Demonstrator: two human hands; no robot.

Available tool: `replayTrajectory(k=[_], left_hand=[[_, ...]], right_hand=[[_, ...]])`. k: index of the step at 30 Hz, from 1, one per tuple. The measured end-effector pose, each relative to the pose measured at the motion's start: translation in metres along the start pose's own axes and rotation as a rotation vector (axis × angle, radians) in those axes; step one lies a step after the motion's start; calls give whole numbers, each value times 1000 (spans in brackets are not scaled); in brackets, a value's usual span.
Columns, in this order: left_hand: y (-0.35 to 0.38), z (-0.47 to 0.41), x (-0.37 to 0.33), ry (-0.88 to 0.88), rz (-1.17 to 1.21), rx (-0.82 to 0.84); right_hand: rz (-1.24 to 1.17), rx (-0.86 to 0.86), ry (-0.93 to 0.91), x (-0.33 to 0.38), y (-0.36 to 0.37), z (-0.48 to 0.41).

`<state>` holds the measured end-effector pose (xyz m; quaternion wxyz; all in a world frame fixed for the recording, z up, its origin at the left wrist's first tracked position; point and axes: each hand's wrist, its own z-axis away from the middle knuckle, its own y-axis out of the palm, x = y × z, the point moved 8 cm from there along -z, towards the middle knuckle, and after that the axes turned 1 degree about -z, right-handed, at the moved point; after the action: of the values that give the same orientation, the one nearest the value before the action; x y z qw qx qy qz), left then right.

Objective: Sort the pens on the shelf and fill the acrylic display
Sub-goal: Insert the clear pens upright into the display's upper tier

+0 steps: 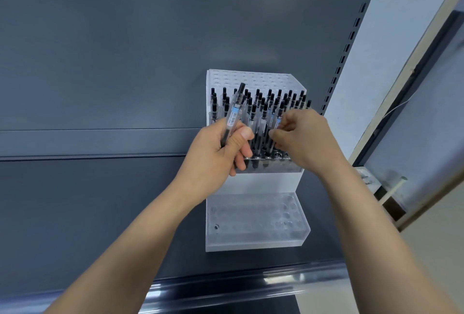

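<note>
Grey shelf, acrylic display part-filled.
Left hand fingers clasp loose pen mid-barrel, judged light, stiff, slick; right hand fingers pinch racked pen inside display.

Acrylic display on grey shelf
</note>
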<state>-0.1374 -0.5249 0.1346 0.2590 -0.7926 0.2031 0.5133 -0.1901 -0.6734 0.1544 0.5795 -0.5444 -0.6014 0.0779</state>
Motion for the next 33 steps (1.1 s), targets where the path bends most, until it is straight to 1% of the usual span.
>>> replayTrajectory(k=[6,9,11,13,16,17,18,20,23,24,26,28,29,31,33], left_hand=[[3,-1,6,4,-39,7],[6,-1,6,10,-45,23],[9,-1,8,3,-37,32],[13,-2,8,-6,-31,48],[24,-3,6,8,-40,100],[29,-3,5,13,-40,122],[33,-4,5,10,-30,144],[41,-3,5,-3,5,186],[51,-2,4,-10,81,248],[52,-2,3,-13,113,263],[52,-2,4,-38,147,258],[45,-3,6,-61,123,190],[39,-3,7,-66,98,137],[27,-3,8,-70,62,36],[19,-2,6,-51,28,-23]], right_hand=[[25,31,37,1,3,1],[119,73,78,0,-2,8],[139,59,59,4,-14,13],[49,89,29,13,-22,19],[-282,303,-3,31,-17,31],[-363,350,-28,36,-15,33],[-411,363,-56,40,-15,35],[-458,332,-78,43,-19,37],[-486,269,-40,39,-21,38],[-466,206,-26,35,-24,35],[-394,2,-4,23,-41,25],[-383,-168,0,15,-61,19],[-387,-222,-5,13,-69,17],[-365,-288,-19,10,-79,15],[-323,-322,-42,10,-83,15]])
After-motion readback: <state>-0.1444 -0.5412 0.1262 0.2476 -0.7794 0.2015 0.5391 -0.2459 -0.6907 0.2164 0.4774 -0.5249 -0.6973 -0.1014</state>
